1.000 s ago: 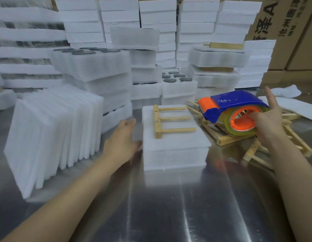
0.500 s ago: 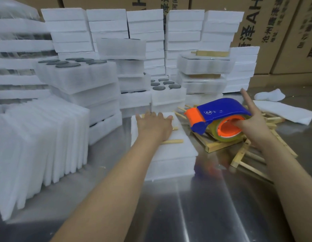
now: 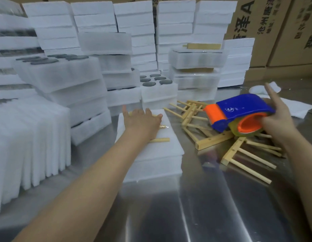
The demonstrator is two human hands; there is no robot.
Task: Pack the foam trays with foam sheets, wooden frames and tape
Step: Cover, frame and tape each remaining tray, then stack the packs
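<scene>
The left hand [image 3: 143,123] lies palm-down on a pale wooden frame [image 3: 159,140]. Its fingers [image 3: 149,112] are straight and spread, pressing the frame onto the flat white foam sheet [image 3: 160,151]. That sheet tops a low white foam tray [image 3: 151,170] in the middle of the shiny metal table [image 3: 204,206].

At 3 o'clock from the tray, the right hand [image 3: 277,119] grips a blue-and-orange plastic tape dispenser [image 3: 239,109]. Its fingers curl into the orange core of the clear tape roll [image 3: 246,131], and the forefinger stands out straight toward 12 o'clock. The dispenser's orange nose points toward 9 o'clock, at the tray but apart from it. The dispenser is over a loose pile of wooden frames [image 3: 212,140] on the table; whether it touches them I cannot tell.

At 9 o'clock a row of white foam sheets on edge [image 3: 29,137] stands just beside the tray. At 12 o'clock rise stacks of white foam trays [image 3: 92,18], some showing dark round discs [image 3: 149,84] in their wells. Brown cardboard cartons [image 3: 282,32] with printed characters close the view at 2 o'clock.
</scene>
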